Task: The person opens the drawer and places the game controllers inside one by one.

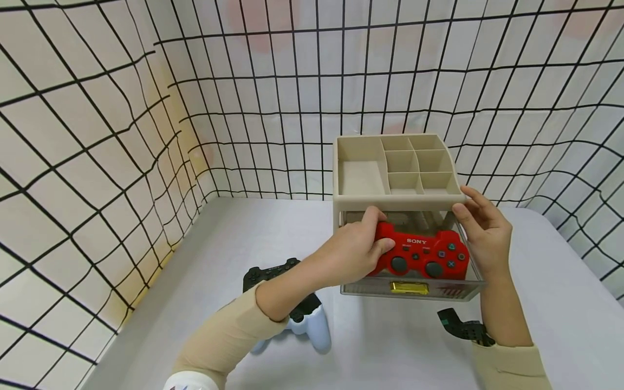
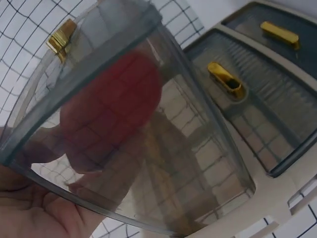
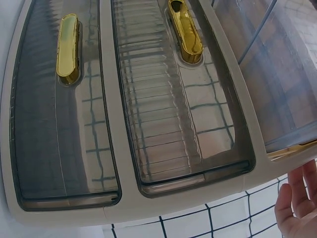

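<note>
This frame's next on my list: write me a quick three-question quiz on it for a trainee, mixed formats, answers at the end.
1. What does the left hand grip?
2. True or false: the drawer directly below the compartment tray is pulled open.
3. What colour is that drawer's handle?
a) silver
b) gold
c) black

Key:
1. The red controller
2. True
3. b

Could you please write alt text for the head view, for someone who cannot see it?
A person's left hand grips a red controller in the open clear drawer of a beige organizer. The right hand touches the organizer's right front corner. Black and light-blue controller parts show on the table, partly hidden by the left arm.
</note>
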`<state>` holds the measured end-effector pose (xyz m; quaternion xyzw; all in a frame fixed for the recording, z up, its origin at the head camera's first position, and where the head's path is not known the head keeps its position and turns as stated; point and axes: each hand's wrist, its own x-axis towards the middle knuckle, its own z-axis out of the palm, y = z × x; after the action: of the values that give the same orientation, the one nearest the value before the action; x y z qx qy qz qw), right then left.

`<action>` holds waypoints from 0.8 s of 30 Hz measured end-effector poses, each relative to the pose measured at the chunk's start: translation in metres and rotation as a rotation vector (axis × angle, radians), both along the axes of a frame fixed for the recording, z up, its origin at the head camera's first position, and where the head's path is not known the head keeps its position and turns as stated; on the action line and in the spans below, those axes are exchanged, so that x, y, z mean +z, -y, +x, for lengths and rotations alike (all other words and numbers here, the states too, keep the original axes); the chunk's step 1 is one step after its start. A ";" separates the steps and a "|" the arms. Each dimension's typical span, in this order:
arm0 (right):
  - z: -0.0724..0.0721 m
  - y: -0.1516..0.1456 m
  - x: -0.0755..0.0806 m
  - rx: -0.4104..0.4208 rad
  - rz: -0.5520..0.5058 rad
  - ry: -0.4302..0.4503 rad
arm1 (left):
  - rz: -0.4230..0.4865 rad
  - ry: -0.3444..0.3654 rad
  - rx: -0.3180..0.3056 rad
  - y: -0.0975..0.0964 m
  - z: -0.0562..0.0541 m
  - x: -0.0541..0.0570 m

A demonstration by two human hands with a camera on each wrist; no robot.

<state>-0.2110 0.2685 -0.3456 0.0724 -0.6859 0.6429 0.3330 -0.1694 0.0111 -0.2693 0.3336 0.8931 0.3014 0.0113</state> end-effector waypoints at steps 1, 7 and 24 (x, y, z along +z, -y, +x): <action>0.000 0.000 0.000 0.002 -0.002 -0.002 | -0.027 -0.005 0.005 0.000 0.000 0.000; 0.001 0.001 0.001 -0.023 0.016 0.017 | -0.146 0.000 0.080 -0.005 0.001 0.003; 0.000 0.001 0.001 0.011 -0.019 -0.004 | -0.349 -0.290 0.198 -0.018 -0.001 -0.007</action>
<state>-0.2105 0.2677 -0.3445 0.0745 -0.6788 0.6510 0.3316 -0.1701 0.0292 -0.2762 0.2771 0.9523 0.0911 -0.0891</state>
